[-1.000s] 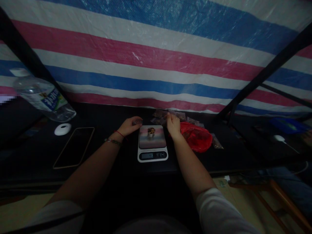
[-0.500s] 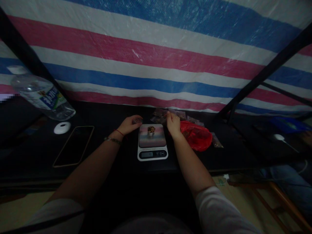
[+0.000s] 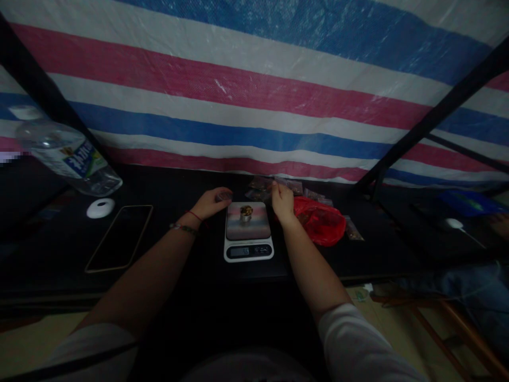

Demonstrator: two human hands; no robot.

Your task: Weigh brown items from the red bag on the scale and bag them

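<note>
A white digital kitchen scale [image 3: 248,251] sits on the black table in front of me, its display lit but too blurred to read. On its plate stands a small metal cup [image 3: 246,216] heaped with brownish-gold bits. To the scale's left, my left hand [image 3: 209,203] is closed on a small see-through plastic item [image 3: 224,196] whose kind I cannot make out. My right hand [image 3: 282,201] is at the scale's right, fingers pinched together, and whatever they hold is hidden. Just beyond and beside it are small zip bags [image 3: 260,183] with brownish contents and a crumpled red plastic bag [image 3: 323,223].
At the left stand a large clear bottle [image 3: 75,159], a white oval object [image 3: 101,208] and a phone [image 3: 120,239] lying flat. Another zip bag [image 3: 353,228] lies right of the red bag. A striped tarp [image 3: 254,90] hangs behind the table, between dark slanted posts.
Both hands, the scale and the cup keep their places; the view has shifted very slightly. At the lower right, a person's blue-clad leg has moved left.
</note>
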